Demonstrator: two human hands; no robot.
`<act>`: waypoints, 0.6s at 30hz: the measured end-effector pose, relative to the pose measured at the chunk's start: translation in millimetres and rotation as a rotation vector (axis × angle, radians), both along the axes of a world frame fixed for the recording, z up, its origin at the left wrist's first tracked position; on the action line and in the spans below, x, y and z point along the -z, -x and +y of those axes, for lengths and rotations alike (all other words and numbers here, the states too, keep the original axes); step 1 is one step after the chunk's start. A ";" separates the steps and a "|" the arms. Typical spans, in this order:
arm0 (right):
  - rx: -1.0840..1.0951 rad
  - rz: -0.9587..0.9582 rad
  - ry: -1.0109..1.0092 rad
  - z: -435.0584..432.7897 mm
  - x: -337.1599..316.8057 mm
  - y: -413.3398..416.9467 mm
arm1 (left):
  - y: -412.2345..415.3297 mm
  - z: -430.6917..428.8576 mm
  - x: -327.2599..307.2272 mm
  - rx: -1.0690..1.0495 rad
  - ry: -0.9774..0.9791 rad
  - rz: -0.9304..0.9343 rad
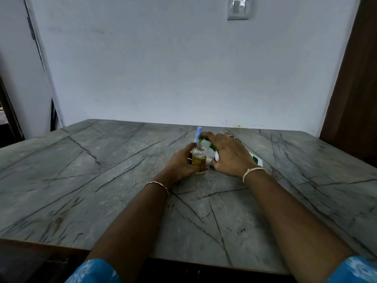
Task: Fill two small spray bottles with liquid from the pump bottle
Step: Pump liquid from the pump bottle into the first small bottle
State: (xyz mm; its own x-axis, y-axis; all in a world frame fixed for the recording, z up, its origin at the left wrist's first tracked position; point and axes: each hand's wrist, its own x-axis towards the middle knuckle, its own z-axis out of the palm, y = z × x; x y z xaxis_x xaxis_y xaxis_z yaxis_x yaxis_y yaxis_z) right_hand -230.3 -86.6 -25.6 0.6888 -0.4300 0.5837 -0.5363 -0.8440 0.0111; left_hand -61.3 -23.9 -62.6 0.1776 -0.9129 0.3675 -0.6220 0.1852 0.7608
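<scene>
A small clear spray bottle [199, 155], part full of yellow liquid and with no cap on its neck, stands on the grey marble table [102, 180]. My left hand [181, 164] grips it from the left. My right hand [228, 154] lies over the white and green pump bottle [255, 159], fingers curled on its green pump head [210, 145], whose spout sits at the small bottle's neck. Just behind rises a pale blue spray top [199, 132]; whatever it sits on is hidden.
The wall stands close behind the table's far edge, with a light switch [238, 8] high up. A dark wooden door frame [355, 78] borders the right side. The table's front edge runs just under my forearms.
</scene>
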 end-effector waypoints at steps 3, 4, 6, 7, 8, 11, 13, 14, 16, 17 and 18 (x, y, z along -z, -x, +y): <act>0.004 0.021 0.013 -0.1 0.9 3.4 | -0.4 0.5 0.2 -0.013 -0.014 -0.020; 0.004 0.027 0.013 0.1 0.7 4.0 | -0.1 0.6 0.1 -0.016 -0.019 -0.023; 0.004 0.027 0.002 0.7 0.2 4.3 | 0.3 0.4 0.0 -0.012 -0.022 -0.007; 0.005 0.023 -0.002 1.3 -0.2 3.9 | 0.5 0.2 0.0 -0.011 -0.026 0.003; 0.006 0.015 -0.002 1.9 -0.5 3.0 | 0.5 -0.1 -0.2 -0.012 -0.029 0.007; 0.007 -0.015 0.000 4.1 -1.3 -0.1 | 1.1 -0.2 -0.5 -0.013 -0.034 0.009; 0.012 -0.019 0.010 4.8 -1.4 -2.2 | 1.2 0.3 -0.9 -0.013 -0.036 0.007; 0.012 -0.021 0.014 4.6 -1.2 -2.7 | 1.4 0.8 -1.1 -0.010 -0.035 0.010; 0.018 -0.014 0.019 3.5 -0.4 -1.8 | 1.7 1.7 -1.8 -0.003 -0.036 0.016; 0.024 -0.003 0.024 2.9 0.1 -0.9 | 2.0 2.1 -2.1 -0.003 -0.036 0.016; 0.029 0.011 0.029 2.3 0.9 0.1 | 2.3 2.3 -2.6 -0.004 -0.038 0.014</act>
State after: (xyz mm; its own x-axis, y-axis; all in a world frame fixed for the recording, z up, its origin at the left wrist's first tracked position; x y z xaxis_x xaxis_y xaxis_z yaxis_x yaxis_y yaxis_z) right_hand -230.4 -84.3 -26.5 0.6827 -0.4327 0.5888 -0.5601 -0.8274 0.0414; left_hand -63.6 -21.6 -60.0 0.1865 -0.9253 0.3301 -0.6121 0.1534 0.7758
